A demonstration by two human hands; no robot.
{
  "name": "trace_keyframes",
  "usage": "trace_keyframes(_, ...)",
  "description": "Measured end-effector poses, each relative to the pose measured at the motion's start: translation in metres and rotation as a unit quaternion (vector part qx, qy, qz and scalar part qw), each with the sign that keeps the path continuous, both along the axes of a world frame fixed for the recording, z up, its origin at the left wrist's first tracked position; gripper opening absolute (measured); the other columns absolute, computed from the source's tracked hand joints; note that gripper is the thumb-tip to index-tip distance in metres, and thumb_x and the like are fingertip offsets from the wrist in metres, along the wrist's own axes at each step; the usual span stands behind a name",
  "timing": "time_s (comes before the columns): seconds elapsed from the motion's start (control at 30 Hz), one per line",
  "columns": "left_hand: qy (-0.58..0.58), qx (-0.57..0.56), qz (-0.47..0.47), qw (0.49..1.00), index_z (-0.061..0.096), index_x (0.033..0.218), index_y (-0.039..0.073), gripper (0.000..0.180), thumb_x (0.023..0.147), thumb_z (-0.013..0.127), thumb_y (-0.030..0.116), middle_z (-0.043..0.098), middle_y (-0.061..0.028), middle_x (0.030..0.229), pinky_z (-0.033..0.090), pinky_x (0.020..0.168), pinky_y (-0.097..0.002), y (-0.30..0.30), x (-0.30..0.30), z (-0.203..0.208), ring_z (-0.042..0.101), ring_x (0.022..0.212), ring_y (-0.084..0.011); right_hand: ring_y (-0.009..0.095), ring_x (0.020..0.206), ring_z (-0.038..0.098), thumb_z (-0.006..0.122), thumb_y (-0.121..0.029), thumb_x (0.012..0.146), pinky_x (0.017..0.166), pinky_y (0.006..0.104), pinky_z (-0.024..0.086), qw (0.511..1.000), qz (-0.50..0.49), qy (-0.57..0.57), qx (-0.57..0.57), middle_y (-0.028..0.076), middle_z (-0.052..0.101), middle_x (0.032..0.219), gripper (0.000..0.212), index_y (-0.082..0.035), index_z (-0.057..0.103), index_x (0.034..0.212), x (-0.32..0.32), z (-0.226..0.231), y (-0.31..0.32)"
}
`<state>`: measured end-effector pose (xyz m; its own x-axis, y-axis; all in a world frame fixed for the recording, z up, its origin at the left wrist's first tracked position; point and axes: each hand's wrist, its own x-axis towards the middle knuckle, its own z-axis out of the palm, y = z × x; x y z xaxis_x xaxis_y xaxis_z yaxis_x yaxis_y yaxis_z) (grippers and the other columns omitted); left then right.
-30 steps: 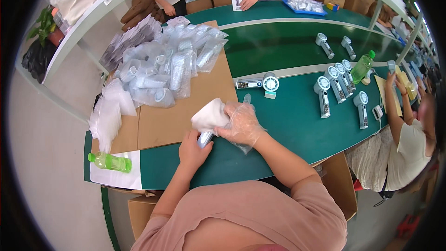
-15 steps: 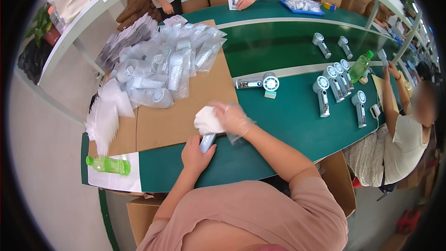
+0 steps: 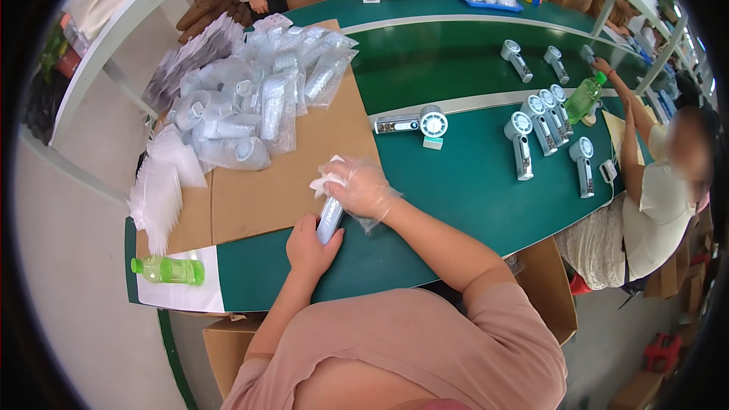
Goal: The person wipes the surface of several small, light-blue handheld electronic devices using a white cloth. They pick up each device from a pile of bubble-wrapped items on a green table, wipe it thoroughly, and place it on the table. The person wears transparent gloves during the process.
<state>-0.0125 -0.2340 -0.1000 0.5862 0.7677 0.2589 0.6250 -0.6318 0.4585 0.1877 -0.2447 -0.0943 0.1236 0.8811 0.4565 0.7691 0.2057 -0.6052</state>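
Observation:
My left hand (image 3: 311, 247) is wrapped round the lower end of a pale blue handheld fan (image 3: 329, 220), tilted over the near edge of the cardboard. Its upper part is hidden under my right hand (image 3: 360, 187), which wears a clear plastic glove. Those gloved fingers press a crumpled white cloth (image 3: 324, 181) against the fan. Off to the right, another handheld fan (image 3: 399, 124) lies on its side on the green table, its round head by a small pale block (image 3: 432, 143).
Bagged fans (image 3: 228, 118) are piled on the cardboard sheet (image 3: 258, 197), beside white sleeves (image 3: 159, 190) and a green bottle (image 3: 171, 269). Several fans (image 3: 521, 148) stand at right, near another green bottle (image 3: 585, 97). A co-worker (image 3: 668, 182) sits there. Two people stand across the table.
My right hand has moved onto the fan, with the cloth now bunched smaller under its fingers. The co-worker's arm at right has reached farther away with a fan. The view has shifted slightly.

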Motion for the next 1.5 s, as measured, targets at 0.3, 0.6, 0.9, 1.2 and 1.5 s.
trace_keyframes(0.3,0.007,-0.005,0.012,1.000,0.059,0.099,0.004,0.044,0.070,0.079,0.031,0.063,-0.0158,0.092,0.050,0.071,-0.0426,0.000,0.000,-0.001,0.062,0.083,-0.0341,0.033,0.088,0.061,0.063,-0.025,0.082,0.077,0.0425,0.049,0.990,-0.051,-0.127,0.016,0.010,0.063,0.099,0.018,-0.013,0.069,0.094,-0.022,0.033,-0.019)
trace_keyframes(0.6,-0.018,-0.020,-0.032,0.999,0.058,0.101,0.003,0.047,0.069,0.081,0.029,0.064,-0.0172,0.093,0.050,0.072,-0.0415,0.003,-0.006,-0.004,0.063,0.084,-0.0343,0.027,0.094,0.064,0.062,-0.018,0.085,0.080,0.0388,0.052,0.974,0.089,0.202,-0.050,0.011,0.064,0.105,0.012,-0.008,0.066,0.090,0.006,0.015,-0.011)
trace_keyframes(0.9,-0.160,-0.142,-0.110,0.971,0.053,0.108,0.000,0.048,0.076,0.077,0.025,0.063,-0.0192,0.095,0.050,0.076,-0.0395,-0.004,0.000,-0.005,0.063,0.085,-0.0308,0.032,0.112,0.060,0.041,-0.030,0.101,0.098,0.0477,0.048,0.488,0.298,0.815,-0.095,0.017,0.061,0.119,0.041,-0.007,0.047,0.134,-0.004,0.019,-0.030)
trace_keyframes(1.2,-0.198,-0.211,-0.043,0.956,0.051,0.109,-0.003,0.042,0.084,0.071,0.024,0.063,-0.0196,0.097,0.049,0.077,-0.0392,-0.012,0.056,0.003,0.062,0.088,-0.0280,0.021,0.126,0.045,0.044,-0.008,0.098,0.104,0.0337,0.038,0.755,0.001,0.645,0.116,0.010,0.043,0.141,0.047,-0.013,0.039,0.145,-0.016,0.030,-0.026)
trace_keyframes(1.5,-0.225,-0.369,-0.029,0.901,0.053,0.116,0.000,0.036,0.089,0.064,0.021,0.062,-0.0070,0.093,0.047,0.067,-0.0284,-0.004,0.055,0.001,0.058,0.076,-0.0139,0.055,0.132,0.030,0.062,-0.014,0.081,0.107,0.0628,0.027,0.984,0.044,-0.144,0.095,0.025,0.035,0.148,0.050,-0.010,0.057,0.130,-0.006,0.017,-0.029)
